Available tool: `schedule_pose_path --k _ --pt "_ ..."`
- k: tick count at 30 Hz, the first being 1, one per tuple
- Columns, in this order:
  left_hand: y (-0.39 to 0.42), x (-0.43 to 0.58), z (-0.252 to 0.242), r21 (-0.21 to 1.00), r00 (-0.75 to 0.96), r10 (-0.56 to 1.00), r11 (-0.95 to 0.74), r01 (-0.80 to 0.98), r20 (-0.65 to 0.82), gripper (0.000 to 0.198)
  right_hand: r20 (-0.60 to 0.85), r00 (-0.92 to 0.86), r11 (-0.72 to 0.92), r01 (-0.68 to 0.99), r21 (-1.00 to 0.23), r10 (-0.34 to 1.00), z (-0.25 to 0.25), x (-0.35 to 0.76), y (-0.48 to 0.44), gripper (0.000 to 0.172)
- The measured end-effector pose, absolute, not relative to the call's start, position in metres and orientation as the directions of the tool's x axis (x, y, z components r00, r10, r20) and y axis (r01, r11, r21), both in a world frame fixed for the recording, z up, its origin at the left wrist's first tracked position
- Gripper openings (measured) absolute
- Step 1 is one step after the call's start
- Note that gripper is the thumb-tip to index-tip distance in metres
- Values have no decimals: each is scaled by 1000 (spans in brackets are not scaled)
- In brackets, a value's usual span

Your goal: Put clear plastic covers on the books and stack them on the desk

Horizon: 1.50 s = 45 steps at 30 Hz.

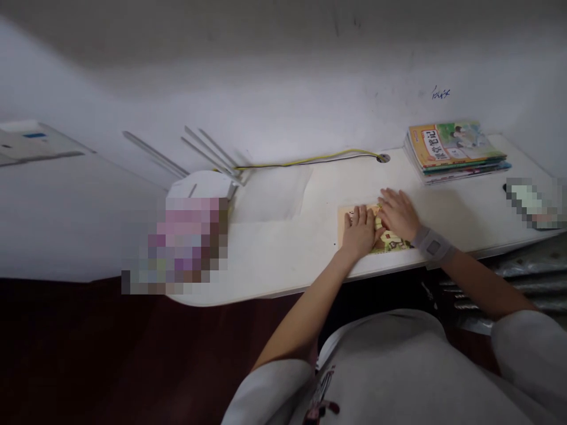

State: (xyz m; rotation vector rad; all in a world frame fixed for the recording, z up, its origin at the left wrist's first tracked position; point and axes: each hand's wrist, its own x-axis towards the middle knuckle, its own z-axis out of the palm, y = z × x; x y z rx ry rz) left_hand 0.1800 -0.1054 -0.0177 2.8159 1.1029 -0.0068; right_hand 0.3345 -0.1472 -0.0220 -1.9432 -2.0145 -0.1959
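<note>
A thin booklet with a yellow illustrated cover (393, 243) lies flat near the front edge of the white desk (266, 254). My left hand (359, 231) rests on its left part, fingers stretched out toward the wall. Over its upper right part lies my right hand (398, 213), fingers extended and slightly apart, with a grey band on the wrist. The two hands are close together and cover much of the cover. Neither hand is wrapped around anything.
A stack of books (456, 150) stands at the back right, with a pixelated phone-like object (527, 198) beyond it. At left are a white router (199, 184) with antennas and a pixelated pink item (188, 236). A yellow cable (310, 159) runs along the wall to a desk hole.
</note>
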Motion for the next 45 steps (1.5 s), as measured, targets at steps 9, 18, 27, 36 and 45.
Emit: schedule_pose_path --k 9,18,27,36,45 --pt "-73 135 -19 204 515 856 -499 842 -32 65 228 145 -139 989 -41 963 -36 388 -175 50" --pt "-41 137 -10 462 337 941 -317 828 42 28 185 525 -450 829 -332 831 -32 401 -145 25" --pt "-32 155 -8 391 280 956 -292 873 89 23 212 431 -397 899 -186 877 -18 383 -132 20" --pt "-39 161 1 197 382 914 -403 894 139 35 161 357 -357 934 -30 920 -10 363 -119 23" --pt "-101 194 -14 183 666 746 -655 733 7 65 210 360 -327 929 -175 909 -19 373 -118 27"
